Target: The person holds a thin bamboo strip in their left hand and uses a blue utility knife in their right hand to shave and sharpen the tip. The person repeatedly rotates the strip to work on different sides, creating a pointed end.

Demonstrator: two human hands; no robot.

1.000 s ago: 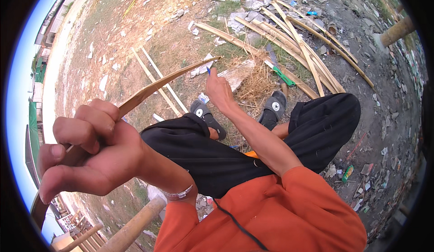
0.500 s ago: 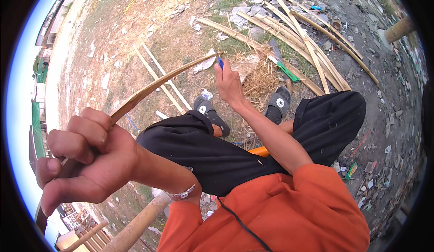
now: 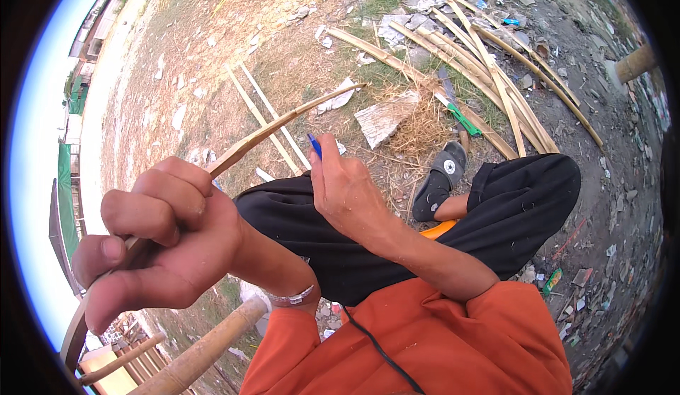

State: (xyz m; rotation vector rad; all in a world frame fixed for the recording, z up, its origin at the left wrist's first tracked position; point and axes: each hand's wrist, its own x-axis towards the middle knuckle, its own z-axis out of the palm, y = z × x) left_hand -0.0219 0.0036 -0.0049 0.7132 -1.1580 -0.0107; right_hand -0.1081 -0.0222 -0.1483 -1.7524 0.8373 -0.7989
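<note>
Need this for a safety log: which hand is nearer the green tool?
Right. The right hand is raised left of the green tool; the left hand, around a strip, is much farther left.

Right hand (image 3: 347,191) has room rightward; wooden strip (image 3: 268,132) bars left.

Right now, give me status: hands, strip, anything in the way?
Left hand gripping strip. Right hand holding blue object. Strip's far end free. Green tool on ground beyond, seemingly out of the way.
</note>
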